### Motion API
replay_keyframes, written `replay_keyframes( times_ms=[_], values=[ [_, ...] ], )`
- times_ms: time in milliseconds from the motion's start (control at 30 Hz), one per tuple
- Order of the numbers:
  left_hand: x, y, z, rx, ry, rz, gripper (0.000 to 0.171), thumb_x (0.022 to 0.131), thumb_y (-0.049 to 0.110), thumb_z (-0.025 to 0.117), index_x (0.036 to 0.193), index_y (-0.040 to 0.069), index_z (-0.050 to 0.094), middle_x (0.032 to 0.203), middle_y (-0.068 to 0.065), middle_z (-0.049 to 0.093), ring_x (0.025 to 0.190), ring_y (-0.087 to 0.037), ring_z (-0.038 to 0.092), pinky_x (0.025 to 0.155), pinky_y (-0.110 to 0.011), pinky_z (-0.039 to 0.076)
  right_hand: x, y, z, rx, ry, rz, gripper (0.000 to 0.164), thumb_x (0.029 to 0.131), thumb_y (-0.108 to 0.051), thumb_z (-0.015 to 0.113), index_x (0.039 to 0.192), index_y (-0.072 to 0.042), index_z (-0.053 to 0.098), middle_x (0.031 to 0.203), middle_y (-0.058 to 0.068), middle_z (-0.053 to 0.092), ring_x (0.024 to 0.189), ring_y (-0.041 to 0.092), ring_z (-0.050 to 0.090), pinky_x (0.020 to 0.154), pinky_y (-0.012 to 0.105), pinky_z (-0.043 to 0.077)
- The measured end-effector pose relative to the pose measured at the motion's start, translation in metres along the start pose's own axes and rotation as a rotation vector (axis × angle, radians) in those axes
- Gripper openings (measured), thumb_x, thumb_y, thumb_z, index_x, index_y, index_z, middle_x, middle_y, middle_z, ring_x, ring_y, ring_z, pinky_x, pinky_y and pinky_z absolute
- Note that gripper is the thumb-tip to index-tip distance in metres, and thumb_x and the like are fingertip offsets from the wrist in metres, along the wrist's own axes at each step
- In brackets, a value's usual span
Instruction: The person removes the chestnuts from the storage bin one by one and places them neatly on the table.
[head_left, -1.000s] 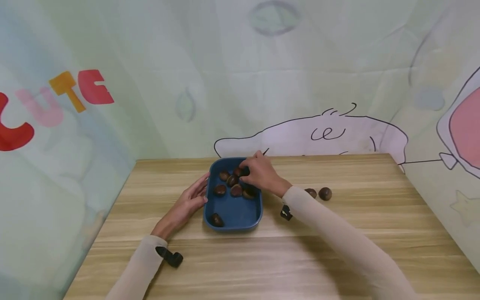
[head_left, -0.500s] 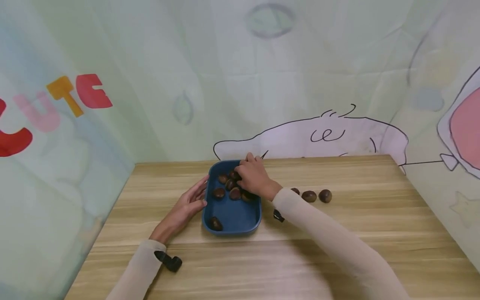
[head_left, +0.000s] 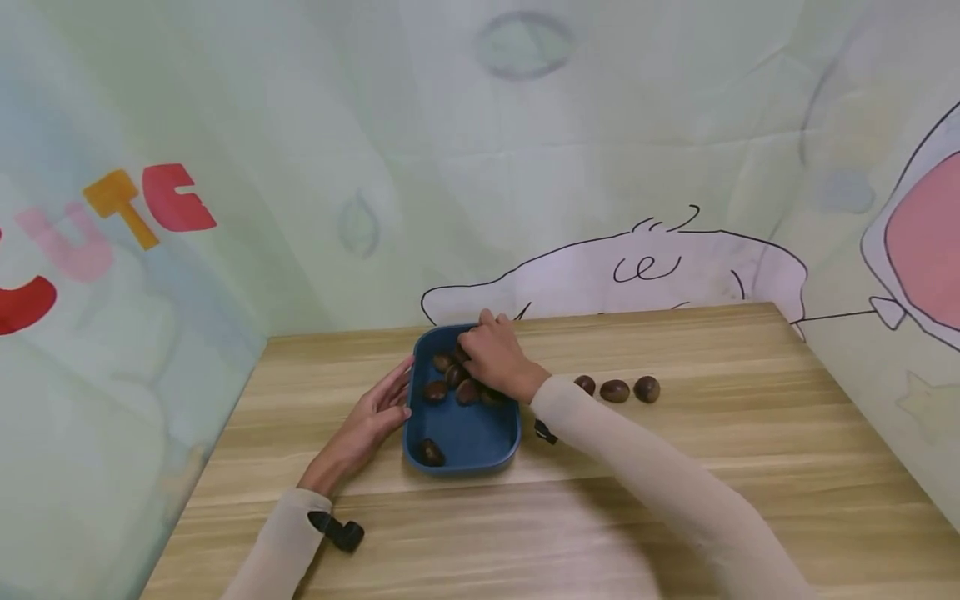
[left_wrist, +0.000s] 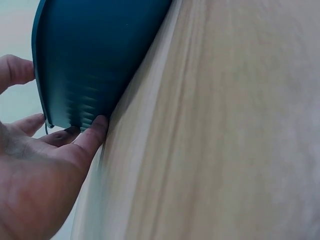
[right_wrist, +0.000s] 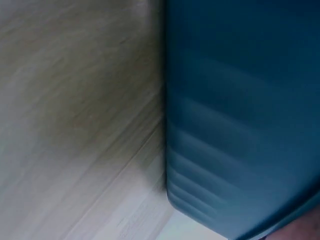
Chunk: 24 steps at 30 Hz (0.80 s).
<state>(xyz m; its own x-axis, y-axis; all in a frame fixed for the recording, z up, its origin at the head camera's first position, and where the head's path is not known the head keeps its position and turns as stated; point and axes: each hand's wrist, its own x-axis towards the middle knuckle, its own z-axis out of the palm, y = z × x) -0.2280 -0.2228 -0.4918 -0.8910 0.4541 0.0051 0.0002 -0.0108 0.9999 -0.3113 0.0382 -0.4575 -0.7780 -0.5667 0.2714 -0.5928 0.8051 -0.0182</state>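
Observation:
A blue rectangular box (head_left: 474, 435) stands on the table with several brown chestnuts (head_left: 435, 392) inside, most of them toward its far half. One chestnut (head_left: 431, 452) lies apart in the near left corner. My left hand (head_left: 367, 427) rests against the box's left side, fingers extended; in the left wrist view its fingertips (left_wrist: 97, 125) touch the outer wall. Over the far right part of the box, my right hand (head_left: 497, 357) reaches in with bent fingers and pinches a chestnut (head_left: 462, 351), which they partly cover. The right wrist view mostly holds the box wall (right_wrist: 235, 125).
Three chestnuts (head_left: 615, 391) lie in a row on the wooden table (head_left: 720, 433) right of the box, the leftmost partly behind the right sleeve (head_left: 637, 467). A printed cloth backdrop (head_left: 465, 208) rises behind the table's far edge.
My right hand has moved left and a little nearer inside the box. Its forearm has shifted too, uncovering more of the row of chestnuts. The left hand stays at the box's side.

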Motion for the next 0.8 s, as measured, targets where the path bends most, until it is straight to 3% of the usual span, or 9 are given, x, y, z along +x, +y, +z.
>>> replay_keyframes(
  times_ms=[133,233,300,467,600,800],
  values=[
    [-0.001,-0.003,0.000,-0.008,0.000,-0.005,0.086,0.101,-0.001,0.054,0.178,0.011,0.017,0.181,-0.024,0.017,0.167,-0.046,0.015,0.111,-0.020,0.046,0.001,-0.001,0.001,0.014,-0.007,0.006,0.021,0.095,-0.022,0.084,0.079,-0.015,0.072,0.080,0.002,0.072,0.084,0.025,0.043,0.075,0.038,0.025],
    [-0.001,-0.003,0.001,-0.010,-0.001,-0.010,0.086,0.101,0.000,0.054,0.178,0.011,0.017,0.181,-0.024,0.017,0.167,-0.046,0.016,0.112,-0.022,0.047,0.000,0.001,-0.001,0.054,-0.022,0.024,0.017,0.097,-0.027,0.084,0.085,-0.017,0.078,0.085,0.002,0.075,0.085,0.025,0.044,0.075,0.038,0.029],
    [-0.001,-0.003,0.002,-0.007,-0.001,-0.013,0.086,0.101,0.001,0.055,0.178,0.011,0.017,0.181,-0.024,0.017,0.167,-0.045,0.016,0.112,-0.021,0.047,-0.003,0.005,-0.003,0.119,-0.025,0.042,0.014,0.098,-0.030,0.084,0.097,-0.017,0.084,0.094,0.002,0.078,0.089,0.025,0.047,0.077,0.039,0.033],
    [0.000,-0.002,0.003,-0.006,-0.002,-0.019,0.086,0.101,0.001,0.055,0.178,0.010,0.017,0.182,-0.023,0.017,0.167,-0.044,0.017,0.112,-0.021,0.046,-0.017,0.016,-0.013,0.359,0.026,0.090,0.032,0.095,-0.031,0.087,0.120,-0.012,0.083,0.116,0.004,0.081,0.106,0.026,0.053,0.089,0.045,0.042],
    [0.001,-0.002,0.002,-0.008,0.003,-0.016,0.086,0.101,0.001,0.054,0.178,0.011,0.018,0.181,-0.024,0.018,0.166,-0.045,0.018,0.111,-0.021,0.047,-0.032,0.024,-0.023,0.523,0.073,0.107,0.034,0.093,-0.027,0.088,0.121,-0.009,0.081,0.118,0.005,0.079,0.112,0.026,0.054,0.097,0.048,0.046],
    [-0.001,-0.001,-0.002,-0.006,0.013,-0.014,0.085,0.101,0.000,0.054,0.178,0.011,0.019,0.181,-0.024,0.019,0.166,-0.045,0.018,0.109,-0.019,0.047,-0.055,0.031,-0.035,0.637,0.111,0.121,0.036,0.093,-0.025,0.090,0.123,-0.008,0.079,0.118,0.006,0.077,0.113,0.030,0.054,0.095,0.046,0.049]
  ],
)
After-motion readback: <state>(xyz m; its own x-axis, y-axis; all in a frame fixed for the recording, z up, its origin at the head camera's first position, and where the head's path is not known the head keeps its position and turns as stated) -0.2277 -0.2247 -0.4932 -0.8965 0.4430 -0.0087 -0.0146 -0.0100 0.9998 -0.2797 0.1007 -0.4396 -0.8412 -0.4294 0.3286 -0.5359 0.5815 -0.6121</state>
